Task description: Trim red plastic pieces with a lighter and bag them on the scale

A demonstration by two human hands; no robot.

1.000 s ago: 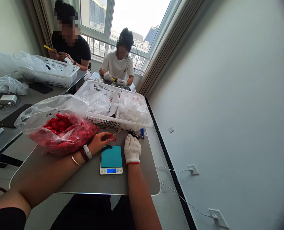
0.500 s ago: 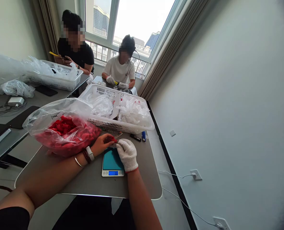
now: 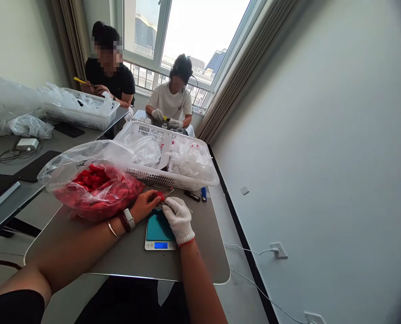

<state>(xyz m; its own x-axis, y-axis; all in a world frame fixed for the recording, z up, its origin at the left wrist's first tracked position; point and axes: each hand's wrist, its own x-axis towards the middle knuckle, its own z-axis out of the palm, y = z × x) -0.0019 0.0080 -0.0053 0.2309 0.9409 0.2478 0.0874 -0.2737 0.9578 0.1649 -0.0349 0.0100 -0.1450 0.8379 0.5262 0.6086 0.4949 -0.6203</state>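
My bare left hand (image 3: 147,204) pinches a small red piece (image 3: 160,195) above the far edge of a kitchen scale (image 3: 160,229). Closed against that piece from the other side is my right hand (image 3: 177,218), in a white knit glove; whatever its fingertips grip is too small to make out. The scale has a teal top and a lit blue display. Left of my hands, a clear plastic bag (image 3: 75,150) lies open, full of similar red pieces (image 3: 97,180).
A white basket (image 3: 173,180) holding plastic bags stands behind my hands. Near it lie a black object (image 3: 192,195) and a blue lighter-like object (image 3: 203,194). Two people sit beyond, one gloved. Another table (image 3: 25,189) at left bears a second basket (image 3: 95,119) and a phone (image 3: 69,130).
The view has shifted slightly. My hands stay together over the scale, with the fingers turned a little around the red piece.
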